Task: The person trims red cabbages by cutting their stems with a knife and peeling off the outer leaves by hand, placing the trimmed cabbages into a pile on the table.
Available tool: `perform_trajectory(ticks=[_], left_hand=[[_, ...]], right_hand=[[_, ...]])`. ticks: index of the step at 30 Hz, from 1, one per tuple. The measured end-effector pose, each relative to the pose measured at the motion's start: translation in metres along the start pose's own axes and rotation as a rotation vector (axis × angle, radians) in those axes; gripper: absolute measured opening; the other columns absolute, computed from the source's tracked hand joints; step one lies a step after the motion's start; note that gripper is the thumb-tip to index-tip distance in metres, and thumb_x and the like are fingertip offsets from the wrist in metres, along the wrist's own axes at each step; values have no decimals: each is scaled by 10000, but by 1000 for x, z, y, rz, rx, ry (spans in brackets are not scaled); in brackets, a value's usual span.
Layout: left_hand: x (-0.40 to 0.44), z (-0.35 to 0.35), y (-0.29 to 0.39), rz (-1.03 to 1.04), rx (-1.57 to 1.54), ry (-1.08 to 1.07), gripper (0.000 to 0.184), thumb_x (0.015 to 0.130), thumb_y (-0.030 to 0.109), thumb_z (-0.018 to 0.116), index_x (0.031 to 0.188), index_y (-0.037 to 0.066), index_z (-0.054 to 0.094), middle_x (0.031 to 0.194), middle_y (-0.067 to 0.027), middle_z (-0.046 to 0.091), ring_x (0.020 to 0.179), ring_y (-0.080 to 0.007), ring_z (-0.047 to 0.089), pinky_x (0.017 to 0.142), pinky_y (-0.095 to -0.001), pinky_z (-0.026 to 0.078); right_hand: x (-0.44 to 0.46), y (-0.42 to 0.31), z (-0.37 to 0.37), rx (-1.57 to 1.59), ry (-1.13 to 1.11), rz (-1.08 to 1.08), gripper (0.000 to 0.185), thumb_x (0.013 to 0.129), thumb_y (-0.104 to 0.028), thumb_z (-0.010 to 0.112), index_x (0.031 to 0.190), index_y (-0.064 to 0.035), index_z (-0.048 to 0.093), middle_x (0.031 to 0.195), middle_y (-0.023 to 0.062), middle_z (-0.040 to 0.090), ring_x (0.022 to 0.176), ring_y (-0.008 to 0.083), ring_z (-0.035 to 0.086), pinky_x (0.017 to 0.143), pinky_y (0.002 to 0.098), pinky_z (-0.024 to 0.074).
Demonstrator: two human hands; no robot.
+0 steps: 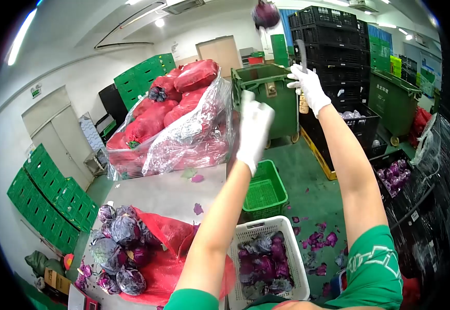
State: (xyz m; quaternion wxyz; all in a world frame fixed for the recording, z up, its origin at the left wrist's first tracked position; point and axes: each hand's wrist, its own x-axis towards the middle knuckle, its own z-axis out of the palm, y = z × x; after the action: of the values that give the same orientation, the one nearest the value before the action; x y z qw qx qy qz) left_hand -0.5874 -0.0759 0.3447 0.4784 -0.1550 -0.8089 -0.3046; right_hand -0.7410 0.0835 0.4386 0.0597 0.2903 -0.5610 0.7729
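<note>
A knife is held upright in the white-gloved right grip, closed around its wooden handle by thumb and palm, with the other fingers spread. The left grip, gloved too, is raised beside it; nothing is seen in it, but it is blurred, and how far it is open cannot be told. A loose purple cabbage is seen in mid-air above both hands, touched by neither.

Below the arms, torn cabbage leaves, seemingly trimmings, are held in a white basket. Beyond it, a green basket is stood on the floor, where more leaf scraps are scattered.

On the surface, a heap of whole cabbages is left beside and partly on an open red net bag; these appear untrimmed. Farther off, full red sacks are piled in clear wrap. Purple produce lies in a black crate at the right, perhaps finished heads. Some trimming is judged done, with much the larger share remaining.
</note>
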Motion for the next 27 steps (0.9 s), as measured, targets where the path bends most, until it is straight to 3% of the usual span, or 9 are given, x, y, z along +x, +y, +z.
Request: perform_trajectory(ticks=[1,2,6,8,11,12,14,20,27], left_hand=[[-20,11,56,-200,-289,29,596,956,252,611,1477,55,400,1441,-114,479,1262,-302,512,1090,-376,406],[-47,15,69,-335,-478,-191,745,903,255,674,1535,70,324,1550,-163,379,1384,-319,423,1154,-388,324],[-162,8,53,-228,-142,-647,661,918,307,656,1485,83,401,1480,-194,453,1370,-324,443,1143,-398,352],[-203,-21,52,-323,-94,-761,633,926,302,641,1470,69,415,1451,-210,472,1346,-335,463,1130,-399,368],[-257,-78,58,-471,-186,-813,604,941,312,622,1450,46,435,1420,-202,502,1323,-328,484,1119,-396,376],[-285,-92,52,-404,-147,-756,594,949,313,616,1445,37,441,1411,-198,512,1311,-319,496,1115,-395,378],[-313,-138,71,-578,-142,-757,573,954,302,614,1433,30,456,1417,-197,510,1288,-315,519,1094,-393,403],[-410,-262,128,-798,47,-599,563,943,314,617,1420,51,475,1373,-211,547,1292,-363,510,1094,-426,402],[-522,-375,213,-1234,199,-308,397,946,275,615,1266,41,610,1257,-161,647,1155,-268,625,989,-376,484]], right_hand=[[-1,16,-5,64,3,35,481,920,-388,678,1267,-64,598,939,60,694,662,121,634,493,234,404],[-25,32,-9,64,0,44,350,932,-321,656,1143,-44,618,846,45,681,623,140,647,487,268,416],[-151,147,-52,-122,-181,430,234,887,-267,669,1017,-77,629,702,-8,596,552,133,596,449,269,384],[-231,215,-78,-196,-124,639,170,870,-168,668,992,-54,633,732,44,643,552,150,606,444,277,427],[-346,256,-96,-176,-147,920,160,838,-26,644,990,14,614,786,106,666,569,174,625,455,276,461],[-375,260,-95,-290,-247,967,143,837,-7,633,974,21,605,812,117,672,604,179,645,475,282,476],[-422,272,-85,-205,-224,1137,158,870,-12,606,1025,12,590,825,118,674,630,189,658,504,289,496],[-482,243,4,-134,-381,1180,357,1022,-167,517,1379,-148,503,838,72,675,642,181,667,563,313,546],[-529,180,135,-183,-733,810,564,929,-98,614,1448,-2,414,874,49,677,555,69,572,443,194,410]])
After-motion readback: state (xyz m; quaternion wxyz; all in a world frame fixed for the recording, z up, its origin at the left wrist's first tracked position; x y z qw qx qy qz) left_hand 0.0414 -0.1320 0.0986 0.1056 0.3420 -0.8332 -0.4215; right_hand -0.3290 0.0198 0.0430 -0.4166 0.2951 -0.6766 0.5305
